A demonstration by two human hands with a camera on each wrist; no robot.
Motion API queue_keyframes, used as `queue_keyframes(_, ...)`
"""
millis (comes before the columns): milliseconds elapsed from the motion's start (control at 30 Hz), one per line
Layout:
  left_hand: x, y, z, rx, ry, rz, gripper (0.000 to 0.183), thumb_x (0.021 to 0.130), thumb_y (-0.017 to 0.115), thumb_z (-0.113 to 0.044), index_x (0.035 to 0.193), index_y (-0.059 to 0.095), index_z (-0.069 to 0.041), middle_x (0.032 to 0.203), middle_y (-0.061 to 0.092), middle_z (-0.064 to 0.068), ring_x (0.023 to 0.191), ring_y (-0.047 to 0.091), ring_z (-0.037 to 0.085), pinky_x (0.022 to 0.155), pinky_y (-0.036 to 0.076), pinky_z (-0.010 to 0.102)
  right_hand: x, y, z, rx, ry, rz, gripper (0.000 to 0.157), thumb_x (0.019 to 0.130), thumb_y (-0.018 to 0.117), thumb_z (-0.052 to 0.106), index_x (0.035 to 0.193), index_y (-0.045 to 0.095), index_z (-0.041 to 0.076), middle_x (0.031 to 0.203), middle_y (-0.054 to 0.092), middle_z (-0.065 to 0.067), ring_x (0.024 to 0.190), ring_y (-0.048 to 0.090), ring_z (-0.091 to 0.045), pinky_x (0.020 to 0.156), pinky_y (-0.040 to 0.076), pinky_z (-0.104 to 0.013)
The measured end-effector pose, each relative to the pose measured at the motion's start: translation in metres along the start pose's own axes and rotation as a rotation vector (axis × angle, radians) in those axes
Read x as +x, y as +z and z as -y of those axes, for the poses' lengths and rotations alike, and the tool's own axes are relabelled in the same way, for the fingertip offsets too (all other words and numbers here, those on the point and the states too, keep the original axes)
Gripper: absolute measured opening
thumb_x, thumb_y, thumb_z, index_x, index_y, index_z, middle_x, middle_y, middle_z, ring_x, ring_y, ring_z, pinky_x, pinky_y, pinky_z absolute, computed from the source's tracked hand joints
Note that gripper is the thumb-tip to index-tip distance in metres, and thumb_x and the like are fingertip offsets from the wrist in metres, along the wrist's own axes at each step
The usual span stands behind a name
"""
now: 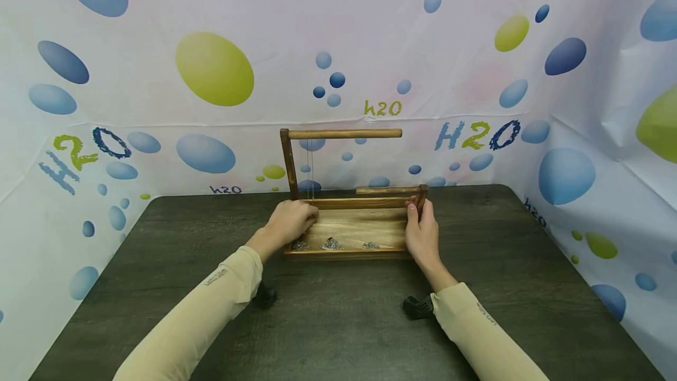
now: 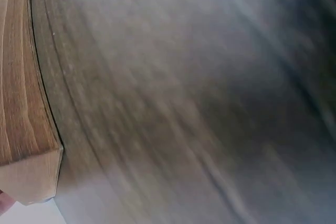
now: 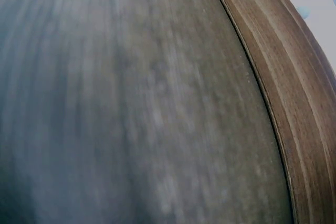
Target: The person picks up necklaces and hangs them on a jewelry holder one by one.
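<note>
A wooden jewelry stand [image 1: 346, 256] with a shallow tray stands on the dark table. A tall post at its left carries a long bar [image 1: 346, 133], and a shorter post at its right carries a lower bar [image 1: 386, 191]. Thin chains [image 1: 311, 169] hang from the long bar near its left end. My left hand [image 1: 288, 222] is at the tray's left side, fingers bent inward just below the hanging chains; I cannot tell what they hold. My right hand [image 1: 423, 231] grips the stand's right end at the short post, thumb in front.
Small heaps of silvery chain [image 1: 332, 244] lie along the tray's front. The dark table [image 1: 338, 322] extends around the stand. Behind it hangs a white backdrop [image 1: 148, 99] with blue and green spots.
</note>
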State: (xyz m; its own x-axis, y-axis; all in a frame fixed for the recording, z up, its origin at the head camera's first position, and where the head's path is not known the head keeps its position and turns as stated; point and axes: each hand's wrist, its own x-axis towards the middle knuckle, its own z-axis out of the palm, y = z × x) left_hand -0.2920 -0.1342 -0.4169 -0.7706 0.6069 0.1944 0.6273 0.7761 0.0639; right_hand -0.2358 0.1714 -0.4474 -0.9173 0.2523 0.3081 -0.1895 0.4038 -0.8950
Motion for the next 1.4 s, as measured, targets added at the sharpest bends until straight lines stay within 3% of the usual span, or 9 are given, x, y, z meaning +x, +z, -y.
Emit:
queue_keyframes(267, -0.009, -0.005, 0.001, -0.053, 0.012, 0.020, 0.011, 0.094, 0.073, -0.016, 0.103, 0.078, -0.012, 0.093, 0.075, 0.002, 0.073, 0.068, 0.015, 0.068, 0.058, 0.036, 0.000, 0.000, 0.000, -0.002, 0.002, 0.003, 0.038, 0.110, 0.039, 0.030, 0.135, 0.047, 0.002, 0.129, 0.058, -0.024, 0.112, 0.056, -0.036, 0.090, 0.043, -0.050)
queue_keyframes(467, -0.016, -0.007, 0.005, -0.069, -0.015, 0.022, 0.014, 0.095, 0.072, -0.019, 0.107, 0.077, -0.014, 0.093, 0.075, 0.000, 0.072, 0.066, 0.012, 0.062, 0.055, 0.033, 0.001, -0.001, 0.001, 0.001, 0.003, 0.002, 0.037, 0.110, 0.040, 0.030, 0.135, 0.047, 0.003, 0.128, 0.058, -0.023, 0.108, 0.056, -0.035, 0.088, 0.042, -0.049)
queue_keyframes(800, -0.027, -0.003, 0.010, -0.066, -0.004, 0.039, 0.015, 0.094, 0.074, -0.021, 0.107, 0.077, -0.013, 0.100, 0.073, 0.002, 0.085, 0.067, 0.019, 0.071, 0.057, 0.038, 0.001, -0.001, 0.001, 0.004, 0.012, 0.000, 0.037, 0.110, 0.040, 0.030, 0.136, 0.047, 0.004, 0.129, 0.058, -0.023, 0.110, 0.056, -0.035, 0.088, 0.043, -0.049)
queue_keyframes(1033, -0.028, -0.004, 0.010, -0.037, 0.032, 0.069, 0.009, 0.093, 0.074, -0.013, 0.101, 0.078, -0.013, 0.106, 0.072, 0.004, 0.099, 0.064, 0.024, 0.078, 0.057, 0.041, 0.000, 0.000, 0.001, 0.004, 0.013, -0.007, 0.035, 0.110, 0.041, 0.029, 0.134, 0.048, 0.005, 0.128, 0.060, -0.019, 0.113, 0.057, -0.035, 0.091, 0.043, -0.049)
queue_keyframes(1400, -0.023, 0.001, 0.010, -0.011, 0.014, 0.071, 0.007, 0.092, 0.074, -0.009, 0.095, 0.078, -0.014, 0.101, 0.070, 0.003, 0.097, 0.063, 0.024, 0.074, 0.057, 0.039, 0.000, 0.000, 0.001, 0.009, 0.004, -0.007, 0.035, 0.110, 0.040, 0.030, 0.133, 0.048, 0.005, 0.127, 0.059, -0.020, 0.112, 0.056, -0.034, 0.091, 0.043, -0.048)
